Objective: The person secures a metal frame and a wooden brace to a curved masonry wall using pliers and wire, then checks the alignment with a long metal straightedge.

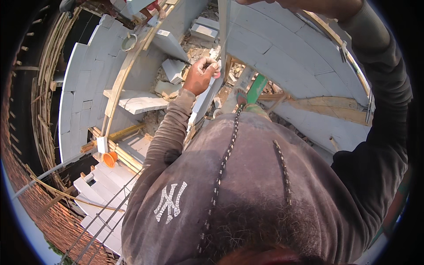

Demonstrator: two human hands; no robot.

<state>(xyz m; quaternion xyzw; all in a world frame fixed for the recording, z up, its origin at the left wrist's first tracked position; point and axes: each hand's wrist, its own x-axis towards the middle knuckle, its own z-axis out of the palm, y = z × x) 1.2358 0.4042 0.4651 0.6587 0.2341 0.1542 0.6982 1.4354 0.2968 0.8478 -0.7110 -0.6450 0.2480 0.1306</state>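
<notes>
My left hand (202, 76) is raised in front of me, its fingers curled in a pinch beside a long pale upright bar (224, 28). A small pinkish-red bit (217, 75) shows at the fingertips; its kind is too small to make out. A thin line seems to run up along the bar near these fingers. My right hand (309, 3) reaches to the upper edge of the picture, next to the top of the grey block wall (282, 44). Most of its fingers are cut off, so its grip is hidden.
A light block wall (95, 84) with bamboo poles (126, 70) stands at left. A bucket (129, 43), an orange hard-hat-shaped object (109, 159) and steel rods (99, 221) lie around. Loose blocks (173, 70) and rubble fill the floor below. Another person's hand (161, 13) shows at upper left.
</notes>
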